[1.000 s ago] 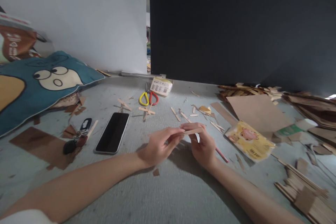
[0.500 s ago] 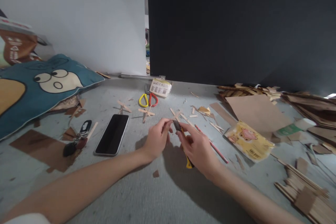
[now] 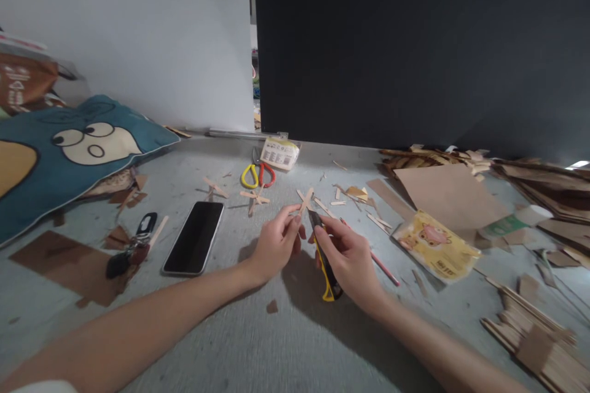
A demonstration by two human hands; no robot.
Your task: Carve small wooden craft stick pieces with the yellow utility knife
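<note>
My right hand [image 3: 351,256] is wrapped around a black and yellow utility knife [image 3: 328,267], its blade end pointing away from me. Between the closed fingertips of my left hand [image 3: 278,239] is the near end of a thin wooden stick [image 3: 308,196]. This stick crosses another one, forming an X just beyond my fingers. The knife tip is close to the crossed sticks; whether it touches them I cannot tell. Behind my right hand lies a red pencil-like stick [image 3: 385,268], partly hidden. Two more joined stick pieces, one a wooden star shape [image 3: 254,198], stand farther left.
A phone [image 3: 194,238] and keys [image 3: 133,252] lie left, near a blue cushion [image 3: 96,141]. Scissors [image 3: 258,175] and a white packet [image 3: 280,153] are at the back. A yellow packet [image 3: 436,247], cardboard [image 3: 454,196] and a green-white bottle [image 3: 516,223] lie right.
The knife has drawn back slightly toward me and turned, so more of its handle shows. The crossed sticks are more exposed between my hands. The view has shifted a little.
</note>
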